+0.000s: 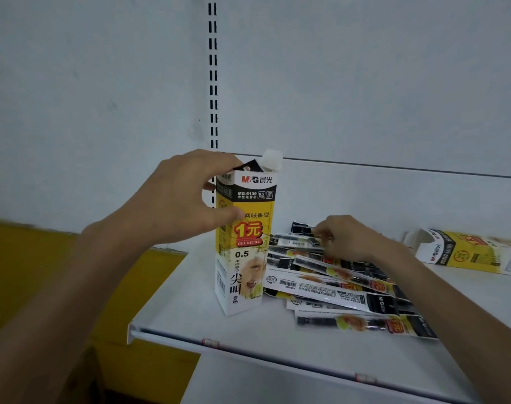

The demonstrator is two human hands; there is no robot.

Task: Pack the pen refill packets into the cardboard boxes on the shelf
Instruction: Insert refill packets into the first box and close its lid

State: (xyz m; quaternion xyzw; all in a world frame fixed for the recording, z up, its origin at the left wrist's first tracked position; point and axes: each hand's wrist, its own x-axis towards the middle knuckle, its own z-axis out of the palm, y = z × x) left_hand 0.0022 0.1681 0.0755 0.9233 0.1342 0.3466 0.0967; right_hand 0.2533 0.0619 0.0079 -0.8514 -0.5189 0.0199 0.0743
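Observation:
A tall yellow, white and black cardboard box stands upright on the white shelf, its top flaps open. My left hand grips the box near its top, thumb on the front face and fingers over the rim. To the right of the box lies a loose pile of pen refill packets. My right hand reaches into the far end of the pile and pinches the end of a packet there. A second box of the same kind lies on its side at the far right.
The shelf's front edge carries a price rail with small clips. A white back panel with a slotted upright rises behind. Left of the shelf and below it there is a yellow surface.

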